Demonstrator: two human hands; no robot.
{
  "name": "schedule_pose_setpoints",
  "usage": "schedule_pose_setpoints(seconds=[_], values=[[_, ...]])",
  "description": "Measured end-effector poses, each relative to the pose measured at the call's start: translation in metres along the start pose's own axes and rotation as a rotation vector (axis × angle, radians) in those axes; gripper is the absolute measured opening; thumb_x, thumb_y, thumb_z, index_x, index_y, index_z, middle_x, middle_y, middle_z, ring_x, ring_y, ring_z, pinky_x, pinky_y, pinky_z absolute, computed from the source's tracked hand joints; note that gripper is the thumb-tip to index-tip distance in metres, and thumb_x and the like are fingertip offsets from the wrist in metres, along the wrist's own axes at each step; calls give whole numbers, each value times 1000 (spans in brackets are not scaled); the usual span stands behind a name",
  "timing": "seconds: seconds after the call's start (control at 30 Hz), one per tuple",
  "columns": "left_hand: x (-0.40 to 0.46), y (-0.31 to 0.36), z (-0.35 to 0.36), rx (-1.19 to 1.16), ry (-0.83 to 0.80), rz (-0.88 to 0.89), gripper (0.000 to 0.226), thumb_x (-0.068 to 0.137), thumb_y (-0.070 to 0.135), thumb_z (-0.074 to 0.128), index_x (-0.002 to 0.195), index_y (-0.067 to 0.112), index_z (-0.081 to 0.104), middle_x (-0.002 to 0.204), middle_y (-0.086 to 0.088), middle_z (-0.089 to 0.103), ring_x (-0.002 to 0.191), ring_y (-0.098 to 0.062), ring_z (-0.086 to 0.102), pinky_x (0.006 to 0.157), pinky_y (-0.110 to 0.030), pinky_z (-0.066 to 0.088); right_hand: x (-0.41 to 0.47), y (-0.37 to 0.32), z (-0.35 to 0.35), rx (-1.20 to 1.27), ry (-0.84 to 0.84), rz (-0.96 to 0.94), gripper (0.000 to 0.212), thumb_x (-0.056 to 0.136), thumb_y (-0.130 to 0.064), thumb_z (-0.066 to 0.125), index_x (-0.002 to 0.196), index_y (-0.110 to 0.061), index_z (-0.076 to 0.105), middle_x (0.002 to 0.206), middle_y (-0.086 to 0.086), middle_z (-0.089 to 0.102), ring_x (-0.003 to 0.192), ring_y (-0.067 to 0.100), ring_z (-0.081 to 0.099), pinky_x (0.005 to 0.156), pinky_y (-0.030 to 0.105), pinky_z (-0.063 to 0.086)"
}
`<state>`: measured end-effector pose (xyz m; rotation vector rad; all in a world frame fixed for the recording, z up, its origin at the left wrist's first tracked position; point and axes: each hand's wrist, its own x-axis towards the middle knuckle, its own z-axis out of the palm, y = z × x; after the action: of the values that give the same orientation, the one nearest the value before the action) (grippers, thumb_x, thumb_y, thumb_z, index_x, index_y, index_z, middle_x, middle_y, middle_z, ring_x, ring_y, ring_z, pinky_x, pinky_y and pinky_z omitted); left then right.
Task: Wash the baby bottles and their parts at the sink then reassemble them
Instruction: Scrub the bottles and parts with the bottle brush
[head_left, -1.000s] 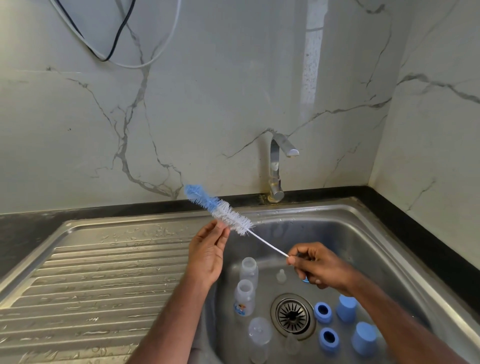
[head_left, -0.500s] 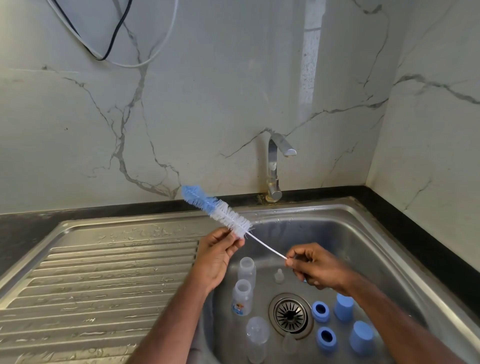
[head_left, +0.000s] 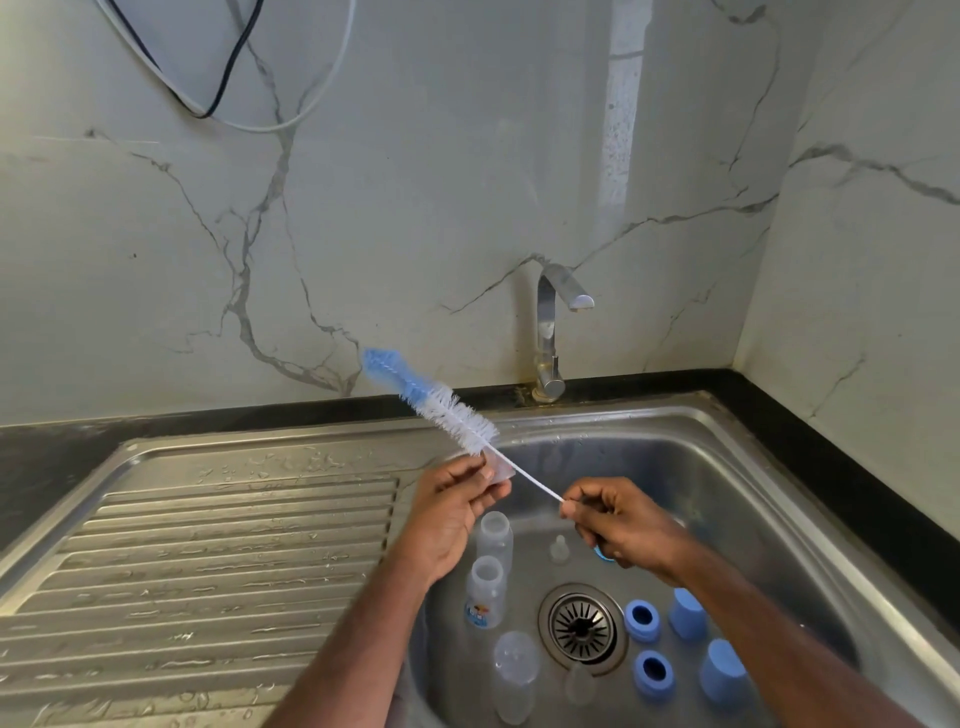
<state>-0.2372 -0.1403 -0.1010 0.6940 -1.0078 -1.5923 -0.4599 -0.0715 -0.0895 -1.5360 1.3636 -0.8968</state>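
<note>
A long bottle brush (head_left: 441, 408), blue at the tip and white below, slants over the sink's back left corner. My right hand (head_left: 618, 525) pinches the end of its thin white handle. My left hand (head_left: 452, 509) pinches a small clear part (head_left: 500, 472), seemingly a teat, right at the base of the bristles. In the basin below stand two clear bottles (head_left: 493, 540) (head_left: 485, 592); a third (head_left: 514, 675) sits nearer me. Two clear teats (head_left: 558, 548) (head_left: 579, 683), two blue rings (head_left: 642, 618) (head_left: 654, 670) and two blue caps (head_left: 688, 613) (head_left: 722, 673) lie around the drain (head_left: 582, 626).
The steel sink (head_left: 753, 509) has a wet ribbed drainboard (head_left: 208, 545) on its left. A chrome tap (head_left: 550, 332) stands at the back, with no water running. Marble walls close the back and right. Cables (head_left: 228, 78) hang on the wall at upper left.
My left hand went from lying flat under the bristles to pinching at the bristle base, where a small clear part now shows. The brush and right hand barely moved.
</note>
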Motion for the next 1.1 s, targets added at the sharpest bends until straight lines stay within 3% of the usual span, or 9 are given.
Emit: schedule_pose_setpoints(seconds=[0.13,0.27,0.43,0.57,0.77,0.93,1.1], values=[[3,4,-7,-199,28,-41,28,81,-1,67,108,-8,65,109,-20,73,106,-26,71,85,-28,58,-2,3,-10,55,30,-2,18,103,-19,57,95,-7,67,64,8,54,44,14,32,41,24,24],[3,5,-8,-118,56,-28,32,74,-2,71,105,-4,68,100,-13,75,101,-23,72,87,-27,58,-2,6,-14,24,34,17,17,102,-20,58,93,-10,69,64,8,55,44,13,33,41,24,25],[4,6,-7,-191,111,-20,25,87,-10,62,111,-6,66,102,-15,75,94,-20,73,79,-26,59,2,6,-7,32,-2,13,17,102,-22,59,92,-12,68,65,9,55,43,12,33,42,23,24],[9,13,-16,-335,203,3,14,90,-12,57,96,-2,66,85,-12,75,82,-17,74,72,-23,59,-2,7,-18,15,-81,47,18,102,-24,60,88,-16,68,65,7,55,45,12,32,45,23,22],[3,3,-4,-88,96,-11,22,87,-12,61,109,-14,63,97,-19,73,90,-25,73,75,-26,59,1,3,1,-75,-20,-14,18,103,-24,58,87,-17,66,62,2,56,45,10,38,44,24,28],[6,11,-10,-289,162,-3,13,87,-13,59,95,-4,66,89,-14,74,84,-21,74,71,-24,60,-2,6,-20,8,-64,30,18,102,-24,60,86,-17,67,64,6,55,44,11,34,43,22,24],[3,5,-5,-190,109,-19,16,87,-11,60,99,-5,66,94,-15,74,88,-22,72,73,-25,59,-4,6,-9,-38,-78,35,19,102,-26,59,87,-17,66,64,4,55,44,11,35,44,23,24]])
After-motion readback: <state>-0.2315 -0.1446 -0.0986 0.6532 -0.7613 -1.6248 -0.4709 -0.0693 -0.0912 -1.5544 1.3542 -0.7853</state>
